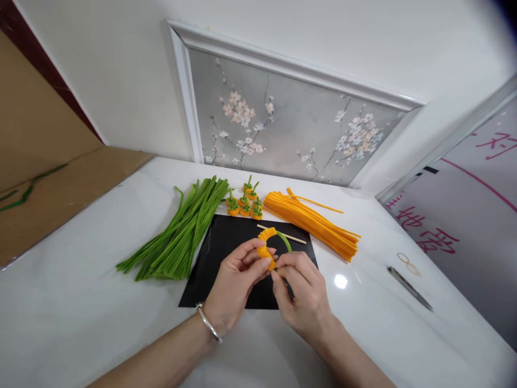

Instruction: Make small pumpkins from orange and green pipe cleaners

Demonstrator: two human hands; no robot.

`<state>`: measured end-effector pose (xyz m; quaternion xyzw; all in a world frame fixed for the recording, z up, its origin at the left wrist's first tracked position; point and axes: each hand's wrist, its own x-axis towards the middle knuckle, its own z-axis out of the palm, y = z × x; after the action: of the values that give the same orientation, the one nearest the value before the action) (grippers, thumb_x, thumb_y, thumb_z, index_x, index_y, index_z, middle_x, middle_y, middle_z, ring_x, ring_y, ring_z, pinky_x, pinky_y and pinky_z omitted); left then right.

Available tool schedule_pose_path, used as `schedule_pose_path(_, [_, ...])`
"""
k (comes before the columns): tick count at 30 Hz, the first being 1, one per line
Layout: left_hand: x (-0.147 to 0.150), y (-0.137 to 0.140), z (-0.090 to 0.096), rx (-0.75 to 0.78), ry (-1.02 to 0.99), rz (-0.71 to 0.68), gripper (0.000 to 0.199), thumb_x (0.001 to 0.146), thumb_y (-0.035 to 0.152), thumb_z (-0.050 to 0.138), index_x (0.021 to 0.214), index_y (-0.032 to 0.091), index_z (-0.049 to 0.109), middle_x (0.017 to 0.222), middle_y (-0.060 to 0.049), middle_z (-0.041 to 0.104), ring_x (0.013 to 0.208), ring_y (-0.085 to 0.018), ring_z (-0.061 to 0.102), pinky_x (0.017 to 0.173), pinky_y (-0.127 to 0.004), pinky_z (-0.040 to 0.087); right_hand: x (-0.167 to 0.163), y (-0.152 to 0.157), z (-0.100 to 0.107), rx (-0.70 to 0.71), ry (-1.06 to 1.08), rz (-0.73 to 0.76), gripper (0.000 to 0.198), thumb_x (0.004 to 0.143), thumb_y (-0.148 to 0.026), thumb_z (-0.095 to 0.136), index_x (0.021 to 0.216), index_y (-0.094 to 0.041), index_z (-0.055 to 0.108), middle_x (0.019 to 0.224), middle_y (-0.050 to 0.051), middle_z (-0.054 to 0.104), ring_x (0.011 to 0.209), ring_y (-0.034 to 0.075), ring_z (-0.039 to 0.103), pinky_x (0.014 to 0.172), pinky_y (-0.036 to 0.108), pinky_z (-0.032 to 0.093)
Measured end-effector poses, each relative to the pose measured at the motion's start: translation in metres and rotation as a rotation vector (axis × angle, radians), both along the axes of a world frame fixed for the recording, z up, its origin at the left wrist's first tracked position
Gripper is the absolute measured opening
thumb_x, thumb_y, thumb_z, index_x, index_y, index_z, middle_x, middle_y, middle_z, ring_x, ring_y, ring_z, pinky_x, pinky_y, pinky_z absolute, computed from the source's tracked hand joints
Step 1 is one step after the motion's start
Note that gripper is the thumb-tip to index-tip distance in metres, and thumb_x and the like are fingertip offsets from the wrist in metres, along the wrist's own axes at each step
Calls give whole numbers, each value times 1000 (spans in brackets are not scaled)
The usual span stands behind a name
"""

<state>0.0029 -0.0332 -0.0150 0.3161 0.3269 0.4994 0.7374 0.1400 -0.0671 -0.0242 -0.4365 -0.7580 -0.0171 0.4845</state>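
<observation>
Between my hands, above a black mat (226,253), is a curved orange pipe-cleaner coil (267,234) with a green pipe cleaner (285,240) coming out of its upper end. My left hand (244,269) pinches the coil's left side between thumb and fingers. On the other side, the fingers of my right hand (301,285) are closed near the coil's lower end, where the green stem bends down to them. Exactly which end those fingertips grip is partly hidden. Behind the coil a thin pale stick (288,235) lies across the mat.
A bundle of green pipe cleaners (181,237) lies left, an orange bundle (315,221) right. Several small orange-and-green pumpkins (244,205) stand behind the mat. Tweezers (410,288) and rubber bands (407,263) lie at the right. A wall with a framed panel (291,118) rises behind.
</observation>
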Motion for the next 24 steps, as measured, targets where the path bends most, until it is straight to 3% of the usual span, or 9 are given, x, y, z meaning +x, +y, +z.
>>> schedule_pose_path(6, [-8,6,3,-21,-9,-77,22,77,28,73,97,22,66,106,-3,70,85,-13,67,72,-22,57,8,2,1,32,-88,-40,13,85,-6,55,86,-17,60,89,9,63,82,19,57,69,34,48])
schedule_pose_path(12, [-21,19,-2,70,102,-203,45,73,21,77,115,30,64,89,2,66,76,-9,64,65,-19,58,15,2,4,78,-189,-101,10,87,-14,60,80,-19,65,85,6,65,78,17,58,70,31,47])
schedule_pose_path(15, [-24,22,-4,160,143,-229,47,73,17,76,117,30,63,86,3,62,74,-8,63,65,-18,58,15,1,5,25,-167,-60,10,88,-14,59,82,-19,65,84,6,65,71,14,59,65,27,49])
schedule_pose_path(19, [-24,22,-3,211,139,-180,40,74,15,74,111,26,62,89,3,65,85,-13,67,71,-20,57,15,0,4,-94,-57,78,12,92,-14,51,95,-18,62,89,7,64,78,14,63,68,25,54])
schedule_pose_path(24, [-23,21,2,283,167,-146,39,75,11,71,110,23,57,89,1,68,89,-14,67,72,-20,57,15,-4,1,-173,14,48,13,90,-11,50,99,-20,54,85,3,64,76,15,64,67,25,54])
